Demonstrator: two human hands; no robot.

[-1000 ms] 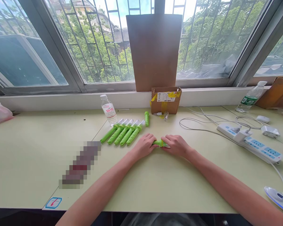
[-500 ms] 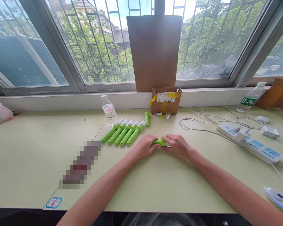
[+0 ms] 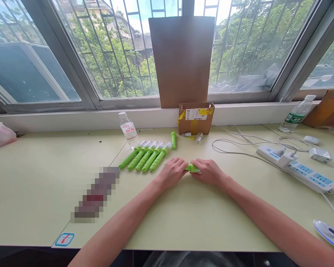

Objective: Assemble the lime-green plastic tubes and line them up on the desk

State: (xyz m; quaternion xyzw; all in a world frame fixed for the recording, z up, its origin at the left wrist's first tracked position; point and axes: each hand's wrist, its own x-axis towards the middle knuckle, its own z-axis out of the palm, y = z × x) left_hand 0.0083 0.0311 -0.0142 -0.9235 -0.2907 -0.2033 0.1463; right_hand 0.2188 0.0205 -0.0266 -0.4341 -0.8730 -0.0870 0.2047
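Observation:
Both of my hands hold one green plastic tube [image 3: 192, 168] with a clear end, low over the table. My left hand [image 3: 173, 171] is closed around its green shaft, hiding much of it. At the clear end, the fingers of my right hand [image 3: 208, 171] are closed on the tube. Several similar green tubes with clear ends [image 3: 147, 157] lie side by side to the left of my hands. Beyond them lies a shorter green piece [image 3: 173, 140]. In front of the carton are a small clear cup [image 3: 199, 138], a yellow ring [image 3: 191, 137] and a small white piece [image 3: 186, 134].
A small cardboard box [image 3: 196, 120] stands against the wall, behind my hands. One water bottle [image 3: 128, 131] is at the left back, another [image 3: 296, 114] at the right. A power strip [image 3: 295, 168] with grey cables lies right. A pixelated patch [image 3: 96, 194] covers something at left.
My left hand's fingers have wrapped further over the green tube, so less of the shaft shows. The small clear cup appears shifted slightly right. My right hand stays nearly where it was.

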